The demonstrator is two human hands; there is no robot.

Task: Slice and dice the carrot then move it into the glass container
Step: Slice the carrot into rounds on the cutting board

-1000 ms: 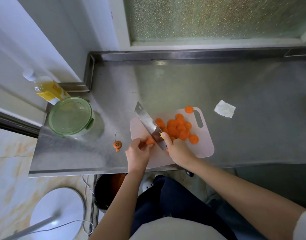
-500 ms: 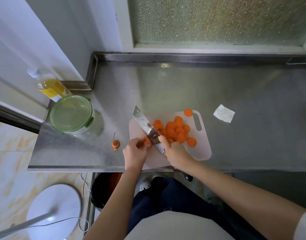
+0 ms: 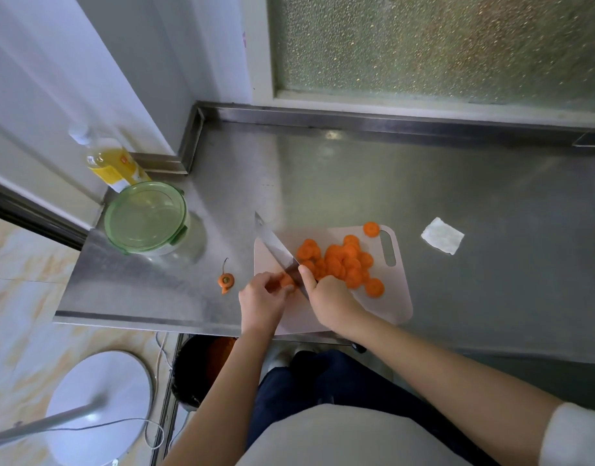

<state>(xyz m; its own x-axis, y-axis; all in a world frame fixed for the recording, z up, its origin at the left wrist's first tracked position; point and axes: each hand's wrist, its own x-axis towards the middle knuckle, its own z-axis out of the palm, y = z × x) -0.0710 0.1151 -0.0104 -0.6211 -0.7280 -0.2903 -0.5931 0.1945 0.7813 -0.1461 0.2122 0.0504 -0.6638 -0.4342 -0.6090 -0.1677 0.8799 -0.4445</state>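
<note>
Now, at the near edge of the counter (image 3: 356, 183), the left hand (image 3: 260, 299) pinches the last carrot stub (image 3: 287, 280) on the cutting board (image 3: 390, 297), and the right hand (image 3: 329, 299) grips the knife (image 3: 275, 247). Slicing looks almost finished: a heap of round slices (image 3: 339, 260) lies toward the board's far side. Dicing and moving seem left to do. At the left edge the glass container (image 3: 148, 218) stands closed under its green lid, and no carrot shows inside.
</note>
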